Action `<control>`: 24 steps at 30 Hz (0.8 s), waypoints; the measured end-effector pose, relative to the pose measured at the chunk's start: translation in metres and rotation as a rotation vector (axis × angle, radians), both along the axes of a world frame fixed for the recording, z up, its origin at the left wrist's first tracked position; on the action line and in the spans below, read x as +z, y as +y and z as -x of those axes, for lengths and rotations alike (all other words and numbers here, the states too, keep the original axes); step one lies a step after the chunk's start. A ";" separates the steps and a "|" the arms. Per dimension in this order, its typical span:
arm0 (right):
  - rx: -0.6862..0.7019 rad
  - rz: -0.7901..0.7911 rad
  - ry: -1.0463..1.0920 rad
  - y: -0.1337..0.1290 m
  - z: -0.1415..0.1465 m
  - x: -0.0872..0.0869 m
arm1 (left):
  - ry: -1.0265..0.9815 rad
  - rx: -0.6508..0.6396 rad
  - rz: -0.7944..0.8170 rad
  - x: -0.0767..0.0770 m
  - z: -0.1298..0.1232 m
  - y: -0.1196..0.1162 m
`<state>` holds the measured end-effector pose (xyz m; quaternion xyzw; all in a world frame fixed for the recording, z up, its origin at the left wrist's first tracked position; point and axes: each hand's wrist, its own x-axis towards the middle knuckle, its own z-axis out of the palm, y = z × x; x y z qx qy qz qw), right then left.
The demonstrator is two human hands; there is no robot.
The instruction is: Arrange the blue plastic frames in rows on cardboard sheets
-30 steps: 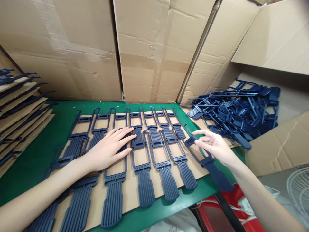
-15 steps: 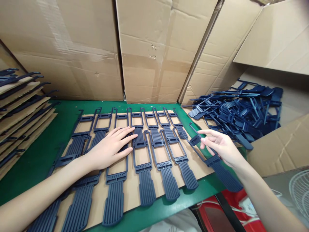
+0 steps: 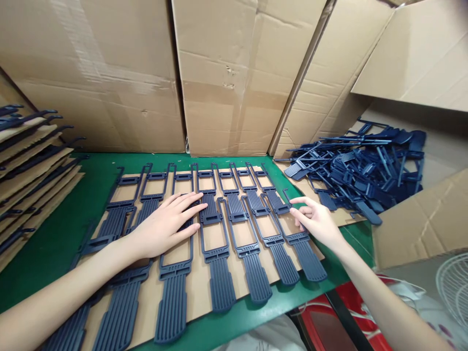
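Note:
Dark blue plastic parts, each an open rectangular frame with a ribbed flat paddle, lie in two overlapping rows on a cardboard sheet (image 3: 203, 304). My left hand (image 3: 171, 222) rests flat over the middle of the rows, fingers spread, covering portions of several parts. At the right end of the front row, my right hand (image 3: 310, 219) pinches the side of the frame of one plastic part (image 3: 309, 258). That part lies beside its neighbour (image 3: 281, 258), its paddle pointing toward me. The fingertips partly hide its frame.
A green table (image 3: 278, 302) bears the sheet. On the left rises a stack of cardboard layers (image 3: 40, 180) with parts between them. To the right, an open carton (image 3: 420, 224) holds a jumbled heap of parts (image 3: 369, 170). Large cartons (image 3: 234, 78) stand behind; a white fan (image 3: 453, 287) is at lower right.
My right hand has moved left with the plastic part, which now lies in line at the end of the front row. My left hand has stayed in place.

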<state>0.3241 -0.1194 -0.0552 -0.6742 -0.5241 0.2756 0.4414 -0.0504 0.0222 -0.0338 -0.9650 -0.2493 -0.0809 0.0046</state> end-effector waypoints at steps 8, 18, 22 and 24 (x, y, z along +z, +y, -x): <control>0.056 0.024 -0.283 0.004 -0.007 -0.002 | -0.048 -0.007 0.021 -0.001 0.000 0.000; -0.016 0.043 -0.423 -0.009 -0.018 0.003 | -0.053 0.011 0.081 0.007 -0.002 -0.005; 0.044 0.184 -0.176 -0.032 -0.026 0.005 | -0.053 0.029 0.188 0.016 -0.002 -0.006; 0.045 0.257 -0.120 -0.045 -0.030 0.002 | -0.072 0.022 0.224 0.027 -0.003 -0.007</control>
